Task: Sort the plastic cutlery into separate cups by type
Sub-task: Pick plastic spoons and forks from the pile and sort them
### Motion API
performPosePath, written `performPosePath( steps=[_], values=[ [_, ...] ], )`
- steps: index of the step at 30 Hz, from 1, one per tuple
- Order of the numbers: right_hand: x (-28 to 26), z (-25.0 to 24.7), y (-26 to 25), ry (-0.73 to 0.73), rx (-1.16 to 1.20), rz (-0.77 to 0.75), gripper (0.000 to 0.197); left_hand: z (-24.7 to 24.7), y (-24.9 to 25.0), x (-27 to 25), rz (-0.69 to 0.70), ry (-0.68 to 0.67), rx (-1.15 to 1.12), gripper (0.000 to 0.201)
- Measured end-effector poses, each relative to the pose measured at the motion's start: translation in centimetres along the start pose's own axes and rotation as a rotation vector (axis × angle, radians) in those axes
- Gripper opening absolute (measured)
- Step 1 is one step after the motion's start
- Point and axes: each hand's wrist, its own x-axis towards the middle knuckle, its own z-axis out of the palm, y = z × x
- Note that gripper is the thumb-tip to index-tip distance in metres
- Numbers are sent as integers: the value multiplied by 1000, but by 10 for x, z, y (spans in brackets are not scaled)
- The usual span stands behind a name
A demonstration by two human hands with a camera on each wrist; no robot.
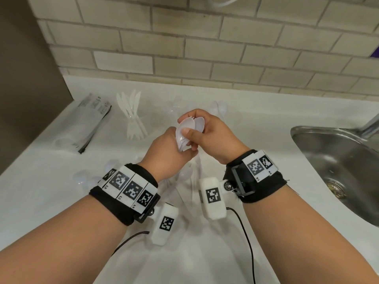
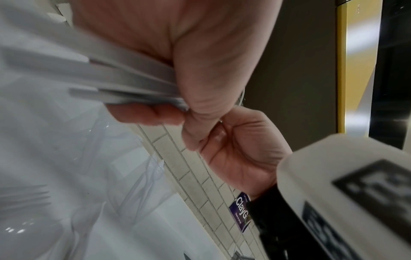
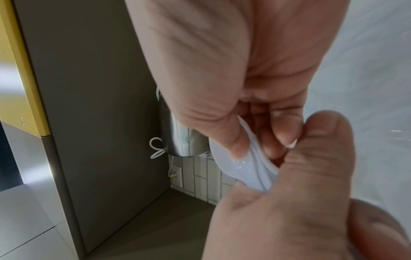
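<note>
A bundle of white plastic spoons point(image 1: 187, 128) is held above the white counter point(image 1: 256, 124) by both hands. My left hand point(image 1: 170, 148) grips the handles point(image 2: 124, 77) in its curled fingers. My right hand point(image 1: 211, 132) pinches the spoon bowls point(image 3: 244, 168) between thumb and fingers. At the back left a clear cup point(image 1: 132, 119) holds several white knives. At the back right another clear cup point(image 1: 220, 109) holds spoons. A third clear cup point(image 1: 174, 105) stands between them, its contents hard to make out. More loose cutlery point(image 1: 184, 177) lies on the counter under my wrists.
An opened cutlery packet point(image 1: 88, 121) lies at the back left beside a brown cabinet side point(image 1: 26, 89). A steel sink point(image 1: 338, 160) is set into the counter at the right. A tiled wall point(image 1: 205, 48) runs along the back.
</note>
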Motion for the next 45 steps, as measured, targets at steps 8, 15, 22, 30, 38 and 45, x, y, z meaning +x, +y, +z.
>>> performPosePath(
  steps=[8,15,22,30,38,45],
  values=[
    [10,-8,-14,53,173,17,13,-6,5,-4,-118,-97,-353,20],
    [25,-20,-16,-101,101,34,23,-9,-2,-3,-135,-105,-478,30],
    [36,-9,-11,-81,88,-21,21,-15,-2,2,-150,-141,-594,30],
    [90,-32,-16,515,-183,-281,24,-21,-21,5,-288,5,-548,34],
    [126,-15,33,365,-565,-148,33,-26,-30,11,-284,84,-393,30],
    [120,-20,35,312,-487,16,35,-17,-31,19,-277,78,-389,29]
  ],
)
